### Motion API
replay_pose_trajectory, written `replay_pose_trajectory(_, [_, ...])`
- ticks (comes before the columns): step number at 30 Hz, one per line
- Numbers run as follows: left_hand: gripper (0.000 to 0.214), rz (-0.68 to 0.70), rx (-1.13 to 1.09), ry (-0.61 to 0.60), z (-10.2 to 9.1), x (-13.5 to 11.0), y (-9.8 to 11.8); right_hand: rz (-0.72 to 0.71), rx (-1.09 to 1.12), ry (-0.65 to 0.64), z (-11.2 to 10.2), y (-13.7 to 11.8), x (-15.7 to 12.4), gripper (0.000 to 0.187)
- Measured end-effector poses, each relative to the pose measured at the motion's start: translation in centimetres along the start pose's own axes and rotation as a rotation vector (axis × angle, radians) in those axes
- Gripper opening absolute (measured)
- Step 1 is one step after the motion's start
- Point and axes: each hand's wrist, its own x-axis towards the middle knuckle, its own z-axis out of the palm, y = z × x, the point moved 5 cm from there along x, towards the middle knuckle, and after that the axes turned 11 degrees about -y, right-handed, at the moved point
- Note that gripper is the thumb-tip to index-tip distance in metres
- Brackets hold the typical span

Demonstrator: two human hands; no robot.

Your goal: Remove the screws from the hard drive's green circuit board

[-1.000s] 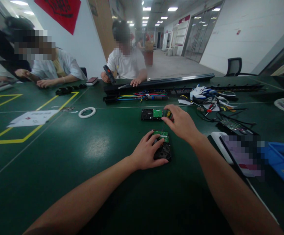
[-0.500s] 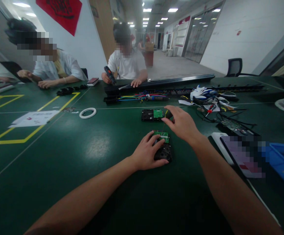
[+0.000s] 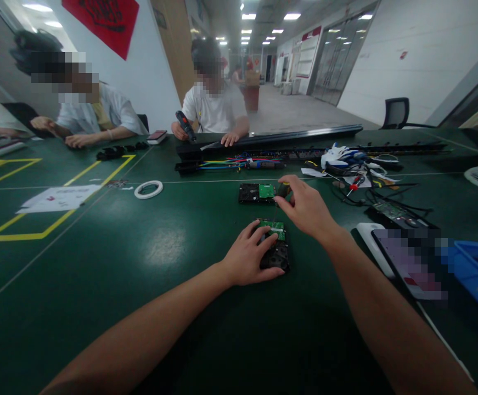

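One left hand lies, fingers spread, across a black drive, partly hiding its green board; the right hand pinches a screwdriver above it; beneath the fingers, a smooth, shiny green table; just beyond them, a second boxy drive; to their right, crumpled gloves; farthest out, a pale wall.
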Motion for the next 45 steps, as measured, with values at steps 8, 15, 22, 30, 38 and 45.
replay_pose_trajectory(8, [0.091,0.003,-0.011,0.011,0.0,0.1,0.0,0.013,0.061,-0.033,0.0,-0.2,0.0,0.047])
replay_pose_trajectory(15, [0.092,0.003,-0.013,0.010,-0.1,0.0,0.0,0.013,0.155,-0.074,0.2,0.0,-0.2,0.044])
replay_pose_trajectory(22, [0.093,-0.004,0.014,0.000,0.1,0.0,0.0,-0.029,0.111,-0.060,0.4,-0.1,0.0,0.044])
replay_pose_trajectory(30, [0.093,-0.001,0.006,0.005,0.1,0.1,0.0,-0.033,0.020,-0.015,0.9,0.4,0.0,0.051])
replay_pose_trajectory(38, [0.093,0.006,0.013,0.017,0.0,0.1,0.0,-0.051,-0.052,0.004,0.6,0.3,0.0,0.048])
replay_pose_trajectory(45, [0.092,0.010,0.011,0.015,0.0,0.0,0.0,-0.072,-0.048,0.031,0.4,0.0,0.0,0.049])
